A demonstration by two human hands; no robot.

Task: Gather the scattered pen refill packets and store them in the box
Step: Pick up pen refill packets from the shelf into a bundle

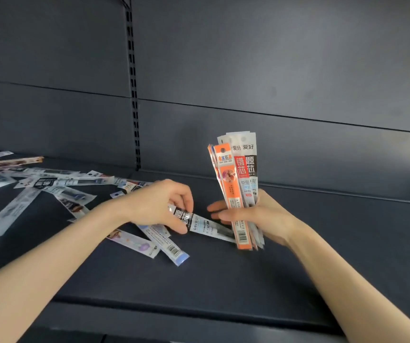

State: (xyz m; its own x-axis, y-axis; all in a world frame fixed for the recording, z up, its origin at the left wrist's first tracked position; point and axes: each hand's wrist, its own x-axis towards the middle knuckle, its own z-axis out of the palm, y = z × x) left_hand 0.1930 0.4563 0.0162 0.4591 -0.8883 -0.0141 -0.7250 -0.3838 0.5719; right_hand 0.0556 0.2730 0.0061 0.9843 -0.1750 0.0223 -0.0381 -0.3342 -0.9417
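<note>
My right hand (255, 216) grips an upright bundle of refill packets (238, 174), with an orange packet at its front and black-and-white ones behind. Between thumb and fingers, my left hand (164, 206) pinches a single black-and-white packet (206, 225) whose far end reaches the bundle's base. Two loose packets (149, 243) lie on the shelf just under my left hand, one pale purple, one with a blue end. Several more scattered packets (50, 184) cover the shelf at the left. No box is in view.
The work surface is a dark grey shop shelf (223, 280) with a front lip below my arms. Behind it rises a dark back panel (273, 70) with a slotted upright rail (133, 95).
</note>
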